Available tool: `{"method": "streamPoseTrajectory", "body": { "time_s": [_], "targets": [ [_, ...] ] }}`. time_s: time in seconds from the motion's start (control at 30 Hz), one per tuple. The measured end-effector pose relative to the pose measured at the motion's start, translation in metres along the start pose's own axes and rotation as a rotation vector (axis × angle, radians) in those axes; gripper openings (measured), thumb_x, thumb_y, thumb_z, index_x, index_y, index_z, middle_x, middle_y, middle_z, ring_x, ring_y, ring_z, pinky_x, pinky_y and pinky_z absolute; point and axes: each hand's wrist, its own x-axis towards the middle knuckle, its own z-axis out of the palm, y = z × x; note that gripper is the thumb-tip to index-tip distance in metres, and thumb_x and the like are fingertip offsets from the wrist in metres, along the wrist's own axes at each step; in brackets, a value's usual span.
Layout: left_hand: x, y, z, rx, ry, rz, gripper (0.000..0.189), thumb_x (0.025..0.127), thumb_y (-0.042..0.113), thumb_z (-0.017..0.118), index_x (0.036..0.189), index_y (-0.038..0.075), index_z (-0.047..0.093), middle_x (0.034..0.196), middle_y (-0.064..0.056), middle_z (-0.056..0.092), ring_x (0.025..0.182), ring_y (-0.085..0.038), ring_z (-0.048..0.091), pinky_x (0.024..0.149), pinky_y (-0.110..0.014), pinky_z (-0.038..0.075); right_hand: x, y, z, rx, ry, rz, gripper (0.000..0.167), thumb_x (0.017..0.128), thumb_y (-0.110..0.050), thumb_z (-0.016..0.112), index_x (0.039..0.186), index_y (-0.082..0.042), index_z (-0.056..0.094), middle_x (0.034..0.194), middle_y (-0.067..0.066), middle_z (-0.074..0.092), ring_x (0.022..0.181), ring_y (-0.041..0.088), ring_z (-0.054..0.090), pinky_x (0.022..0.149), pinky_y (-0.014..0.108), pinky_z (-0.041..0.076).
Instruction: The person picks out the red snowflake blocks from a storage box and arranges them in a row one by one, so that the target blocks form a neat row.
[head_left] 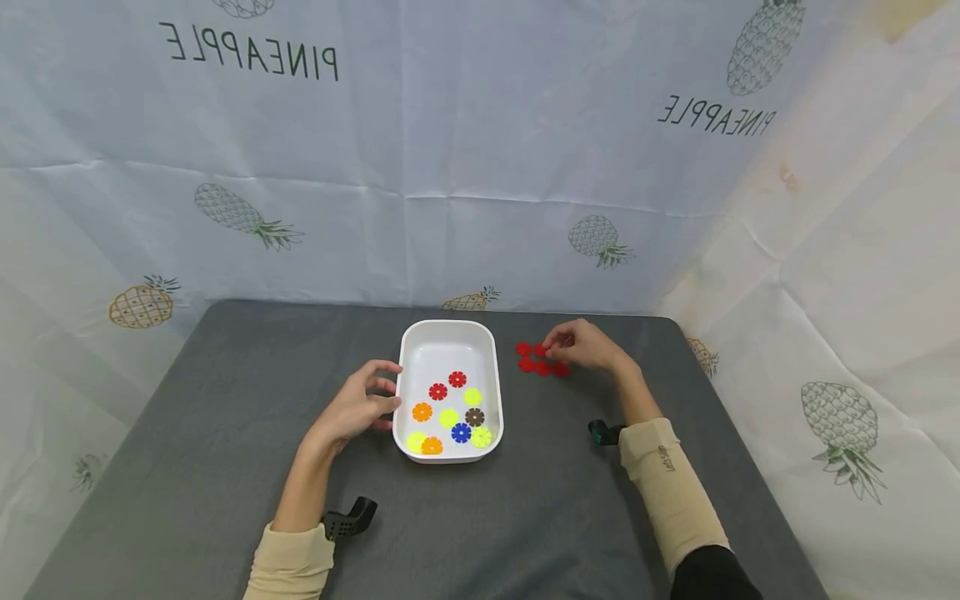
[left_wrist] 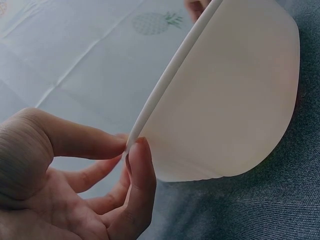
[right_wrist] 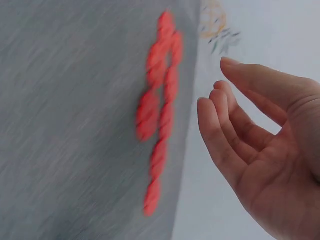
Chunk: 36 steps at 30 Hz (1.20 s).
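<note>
My left hand grips the left side of a white plastic tray. In the left wrist view, thumb and fingertip pinch the tray's rim. Inside lie several notched plastic discs: red, orange, yellow, brown and blue. To the right of the tray, my right hand hovers over several red notched discs on the table. The right wrist view shows its thumb and fingers apart with nothing between them; the red discs there are blurred.
A dark grey cloth covers the table. Behind and at the sides hangs a white curtain printed with pineapples. Each wrist wears a black camera mount, the left one close to the table.
</note>
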Motion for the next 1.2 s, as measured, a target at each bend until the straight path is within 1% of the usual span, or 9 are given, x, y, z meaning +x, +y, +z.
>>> {"method": "streamPoseTrajectory", "body": {
  "time_s": [0.1, 0.27, 0.4, 0.5, 0.63, 0.8, 0.97, 1.07, 1.2],
  "targets": [
    [-0.001, -0.001, 0.0, -0.002, -0.003, 0.004, 0.057, 0.1, 0.005, 0.067, 0.153, 0.004, 0.045, 0.124, -0.023, 0.06, 0.085, -0.025, 0.069, 0.074, -0.043, 0.068, 0.006, -0.018, 0.001, 0.012, -0.004, -0.03, 0.022, 0.103, -0.013, 0.073, 0.12, 0.001, 0.076, 0.108, 0.018, 0.079, 0.089, 0.031, 0.073, 0.078, 0.033, 0.058],
    [-0.002, 0.0, 0.0, -0.006, -0.001, 0.0, 0.055, 0.1, 0.005, 0.067, 0.152, 0.005, 0.046, 0.123, -0.022, 0.06, 0.087, -0.025, 0.069, 0.074, -0.04, 0.068, 0.018, -0.052, 0.007, 0.002, -0.001, -0.081, 0.022, 0.102, -0.015, 0.074, 0.12, -0.002, 0.076, 0.108, 0.012, 0.077, 0.092, 0.022, 0.07, 0.085, 0.036, 0.059],
    [-0.001, 0.0, 0.0, -0.005, 0.001, 0.001, 0.055, 0.1, 0.005, 0.067, 0.151, 0.005, 0.047, 0.122, -0.022, 0.06, 0.088, -0.025, 0.069, 0.074, -0.04, 0.068, 0.029, -0.081, 0.018, 0.017, -0.018, -0.14, 0.022, 0.101, -0.013, 0.075, 0.12, -0.001, 0.076, 0.108, 0.013, 0.077, 0.094, 0.032, 0.072, 0.087, 0.043, 0.062],
    [-0.001, -0.001, 0.0, -0.005, 0.001, 0.004, 0.055, 0.1, 0.005, 0.067, 0.151, 0.005, 0.047, 0.122, -0.022, 0.06, 0.088, -0.025, 0.069, 0.075, -0.041, 0.068, 0.038, -0.099, 0.027, 0.008, -0.05, -0.172, 0.023, 0.101, -0.013, 0.075, 0.12, 0.001, 0.075, 0.107, 0.013, 0.078, 0.092, 0.031, 0.072, 0.084, 0.038, 0.063],
    [0.0, -0.001, -0.001, -0.004, 0.002, 0.007, 0.055, 0.1, 0.005, 0.067, 0.152, 0.005, 0.047, 0.121, -0.021, 0.06, 0.089, -0.025, 0.068, 0.075, -0.041, 0.068, 0.054, -0.121, 0.041, -0.005, -0.128, -0.184, 0.027, 0.1, -0.014, 0.076, 0.121, 0.002, 0.074, 0.105, 0.012, 0.077, 0.087, 0.022, 0.072, 0.081, 0.034, 0.064],
    [-0.001, -0.001, -0.001, -0.009, -0.002, 0.009, 0.056, 0.101, 0.005, 0.067, 0.152, 0.004, 0.045, 0.122, -0.021, 0.059, 0.088, -0.025, 0.07, 0.076, -0.044, 0.068, 0.077, -0.139, 0.063, -0.011, -0.277, -0.123, 0.024, 0.102, -0.018, 0.075, 0.12, -0.003, 0.074, 0.106, 0.019, 0.075, 0.086, 0.025, 0.072, 0.087, 0.043, 0.067],
    [-0.001, -0.001, -0.001, -0.011, -0.006, 0.008, 0.058, 0.101, 0.006, 0.067, 0.154, 0.003, 0.043, 0.123, -0.021, 0.06, 0.088, -0.024, 0.07, 0.076, -0.046, 0.068, 0.096, -0.143, 0.083, -0.032, -0.435, 0.007, 0.02, 0.104, -0.023, 0.072, 0.118, -0.009, 0.075, 0.111, 0.021, 0.075, 0.09, 0.027, 0.07, 0.09, 0.042, 0.067],
    [0.0, -0.001, -0.001, -0.003, -0.007, 0.011, 0.058, 0.101, 0.006, 0.066, 0.154, 0.003, 0.042, 0.123, -0.021, 0.06, 0.088, -0.023, 0.07, 0.076, -0.046, 0.069, 0.101, -0.143, 0.09, -0.042, -0.465, 0.092, 0.02, 0.103, -0.025, 0.073, 0.116, -0.011, 0.075, 0.107, 0.015, 0.076, 0.089, 0.025, 0.068, 0.089, 0.042, 0.068],
    [0.0, 0.0, -0.001, -0.006, -0.012, 0.011, 0.057, 0.101, 0.006, 0.066, 0.154, 0.003, 0.043, 0.122, -0.021, 0.06, 0.088, -0.024, 0.07, 0.077, -0.046, 0.069, 0.105, -0.142, 0.096, -0.043, -0.439, 0.144, 0.019, 0.101, -0.026, 0.076, 0.114, -0.012, 0.077, 0.099, 0.009, 0.074, 0.086, 0.023, 0.068, 0.086, 0.04, 0.068]
  ]
}}
